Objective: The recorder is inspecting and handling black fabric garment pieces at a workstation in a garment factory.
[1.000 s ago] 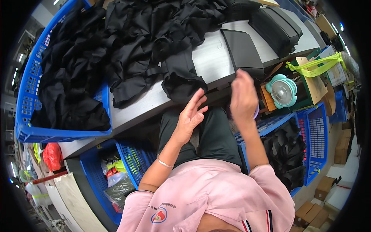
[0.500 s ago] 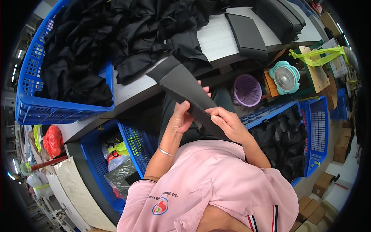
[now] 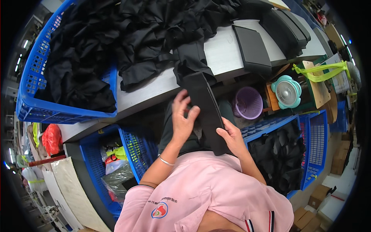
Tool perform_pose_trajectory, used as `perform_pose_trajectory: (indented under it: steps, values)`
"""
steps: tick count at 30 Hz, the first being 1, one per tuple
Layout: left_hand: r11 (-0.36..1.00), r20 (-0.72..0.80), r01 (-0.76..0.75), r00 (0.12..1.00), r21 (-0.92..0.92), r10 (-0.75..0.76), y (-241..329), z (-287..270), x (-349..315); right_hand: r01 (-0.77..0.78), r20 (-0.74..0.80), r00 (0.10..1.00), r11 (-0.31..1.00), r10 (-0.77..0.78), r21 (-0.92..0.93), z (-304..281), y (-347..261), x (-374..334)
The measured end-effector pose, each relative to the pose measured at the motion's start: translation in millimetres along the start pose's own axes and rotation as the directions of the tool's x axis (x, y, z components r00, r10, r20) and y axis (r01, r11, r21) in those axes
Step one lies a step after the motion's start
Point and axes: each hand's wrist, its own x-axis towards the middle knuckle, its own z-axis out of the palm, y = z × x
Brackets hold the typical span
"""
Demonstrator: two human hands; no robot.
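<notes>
A long, flat black fabric panel (image 3: 206, 116) extends from my lap toward the table edge, with a seam line near its right side. My right hand (image 3: 232, 139) grips its right edge near the lower end, thumb on top. Beside the left edge, my left hand (image 3: 183, 120) has its fingers spread and slightly blurred, holding nothing. The panel's far end lies against loose black fabric pieces (image 3: 193, 58) that hang over the edge of the pale table (image 3: 222, 52).
A blue crate (image 3: 63, 112) heaped with black fabric stands at far left. Flat dark panels (image 3: 253, 48) lie on the table's right. Below are a purple basket (image 3: 248, 103), a teal fan (image 3: 286, 92), a right blue crate of black pieces (image 3: 315, 143) and a left blue crate with bags (image 3: 92, 166).
The panel has turned more lengthwise, its face now plain black and its far end swung right. My left hand has let go and opened; my right hand has slid nearer me.
</notes>
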Motion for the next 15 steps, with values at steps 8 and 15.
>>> perform_pose_trajectory:
  steps: [8,15]
  values:
    - [0.695,-0.089,-0.254,0.905,0.673,0.416,7,-8,99,0.028,0.061,0.998,0.985,-0.018,-0.167,-27,10,30]
    - [0.7,0.186,-0.36,0.931,0.616,0.314,-6,-21,123,0.106,-0.277,0.929,0.892,-0.247,-0.44,-24,16,43]
